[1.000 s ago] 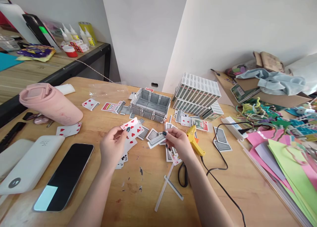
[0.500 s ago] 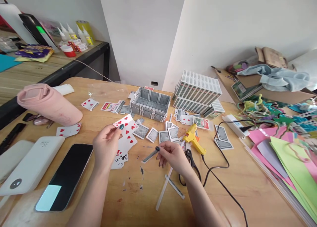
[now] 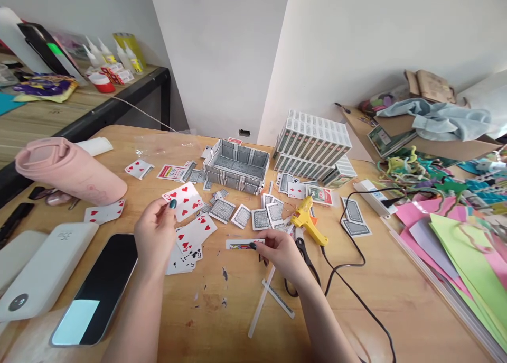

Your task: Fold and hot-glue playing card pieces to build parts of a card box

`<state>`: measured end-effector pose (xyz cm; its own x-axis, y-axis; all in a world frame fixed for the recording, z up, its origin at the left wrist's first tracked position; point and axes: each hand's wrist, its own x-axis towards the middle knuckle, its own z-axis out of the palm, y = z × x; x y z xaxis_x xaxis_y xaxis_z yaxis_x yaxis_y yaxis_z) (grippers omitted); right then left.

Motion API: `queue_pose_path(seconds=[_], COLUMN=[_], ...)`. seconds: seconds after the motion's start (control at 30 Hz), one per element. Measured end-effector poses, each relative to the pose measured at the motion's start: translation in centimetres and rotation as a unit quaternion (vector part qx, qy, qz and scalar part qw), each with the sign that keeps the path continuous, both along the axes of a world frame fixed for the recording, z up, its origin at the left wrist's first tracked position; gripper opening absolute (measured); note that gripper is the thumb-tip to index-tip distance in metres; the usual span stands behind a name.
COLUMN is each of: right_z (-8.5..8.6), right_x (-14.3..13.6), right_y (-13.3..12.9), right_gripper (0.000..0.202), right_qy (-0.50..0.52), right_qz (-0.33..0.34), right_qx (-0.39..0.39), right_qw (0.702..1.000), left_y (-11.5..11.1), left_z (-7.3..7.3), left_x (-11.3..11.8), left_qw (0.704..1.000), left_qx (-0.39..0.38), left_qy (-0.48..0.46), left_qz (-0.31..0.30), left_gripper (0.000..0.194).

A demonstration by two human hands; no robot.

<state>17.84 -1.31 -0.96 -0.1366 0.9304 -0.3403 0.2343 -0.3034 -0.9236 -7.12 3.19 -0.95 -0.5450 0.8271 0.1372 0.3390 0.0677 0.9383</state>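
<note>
card strip point(image 3: 244, 244) probably under right hand point(image 3: 279, 252)

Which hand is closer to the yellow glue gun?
Right. The right hand lies just beside the yellow glue gun, pinching a card strip; the left hand holds heart cards far across.

Colours on the wooden craft table point(image 3: 245, 320)

White cards with red hearts point(image 3: 182, 199) in left hand point(image 3: 152, 236); dark teal nail polish. Right hand point(image 3: 279, 249) on a white strip with red-yellow print point(image 3: 243, 244). Grey-and-white patterned card box point(image 3: 236, 167); yellow glue gun point(image 3: 309, 220), black cord; pink bottle point(image 3: 67, 170); black phone point(image 3: 97, 286); pink and green paper sheets point(image 3: 455, 236)
</note>
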Motion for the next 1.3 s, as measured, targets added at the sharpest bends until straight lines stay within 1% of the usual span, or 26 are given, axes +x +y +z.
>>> queue_pose_path(seconds=[0.07,0.13,0.17,0.23,0.3,0.4,0.43,0.5,0.57,0.63,0.7,0.77,0.8,0.83,0.9,0.93,1.0,1.07,1.17,1.23,1.3], right_z=[0.4,1.0,1.3,2.1,2.7,2.7,2.5,1.9,1.5,1.5,1.9,2.5,2.7,2.8,2.6,2.4,1.8,1.3,0.9,1.0,1.4], right_x=[-0.2,-0.6,-0.9,-1.6,-2.7,-4.9,-5.6,-6.9,-7.7,-7.9,-7.5,-7.0,-6.9,-7.0,-7.5,-8.0,-9.1,-10.0,-10.4,-9.8,-8.6], right_y=[-0.2,-0.3,-0.2,0.4,1.6,4.1,4.9,6.1,6.6,6.3,5.8,5.7,5.9,6.3,7.5,8.3,9.8,11.0,11.9,11.8,11.3], right_gripper=[0.013,0.014,0.015,0.014,0.016,0.019,0.026,0.046,0.056,0.053,0.048,0.046,0.044,0.04,0.03,0.027,0.029,0.03,0.017,0.009,0.004], right_qy=[-0.034,-0.121,-0.184,-0.309,-0.382,-0.392,-0.39,-0.4,-0.419,-0.437,-0.444,-0.429,-0.418,-0.406,-0.401,-0.402,-0.408,-0.406,-0.383,-0.357,-0.321], right_qz=[0.046,0.094,0.111,0.127,0.117,0.113,0.124,0.14,0.147,0.152,0.179,0.218,0.222,0.211,0.141,0.111,0.082,0.069,0.065,0.062,0.059], right_qx=[-0.006,0.008,0.024,0.062,0.104,0.207,0.226,0.223,0.205,0.196,0.182,0.151,0.136,0.126,0.116,0.111,0.085,0.073,0.062,0.066,0.076], right_qw=[0.998,0.988,0.976,0.94,0.911,0.889,0.884,0.878,0.872,0.864,0.859,0.863,0.87,0.88,0.898,0.902,0.905,0.908,0.919,0.93,0.942], left_y=[0.2,0.3,0.4,0.3,0.2,0.1,0.1,0.1,0.2,0.2,0.2,0.1,0.1,0.1,-0.1,-0.1,-0.3,-0.5,-0.7,-0.7,-0.8], left_z=[-0.1,-0.1,0.0,0.1,0.2,0.2,0.1,-0.1,-0.2,-0.4,-0.5,-0.5,-0.4,-0.3,0.0,0.2,0.7,1.1,1.4,1.5,1.4], left_x=[-0.3,-0.3,-0.2,0.1,0.4,0.7,0.8,0.8,0.8,0.8,0.8,0.9,1.0,1.1,1.5,1.8,2.4,2.9,3.4,3.3,3.1], left_qw=[0.998,0.993,0.992,0.994,0.997,0.999,0.999,0.999,0.999,0.999,1.0,1.0,1.0,0.999,0.998,0.998,0.998,0.998,0.997,0.997,0.997], left_qx=[0.003,0.01,0.011,0.002,-0.009,-0.018,-0.018,-0.016,-0.013,-0.014,-0.015,-0.021,-0.026,-0.033,-0.043,-0.043,-0.037,-0.03,-0.018,-0.016,-0.019], left_qy=[-0.064,-0.108,-0.115,-0.106,-0.07,-0.026,-0.022,-0.026,-0.032,-0.028,-0.017,-0.004,0.0,0.003,0.008,0.008,0.003,-0.004,-0.009,-0.005,0.009], left_qz=[0.028,0.043,0.043,0.037,0.034,0.032,0.028,0.017,0.01,0.006,0.001,-0.007,-0.013,-0.02,-0.036,-0.044,-0.054,-0.061,-0.073,-0.073,-0.072], left_gripper=[0.023,0.024,0.024,0.024,0.024,0.025,0.025,0.025,0.025,0.025,0.026,0.026,0.026,0.026,0.025,0.025,0.023,0.022,0.021,0.022,0.021])
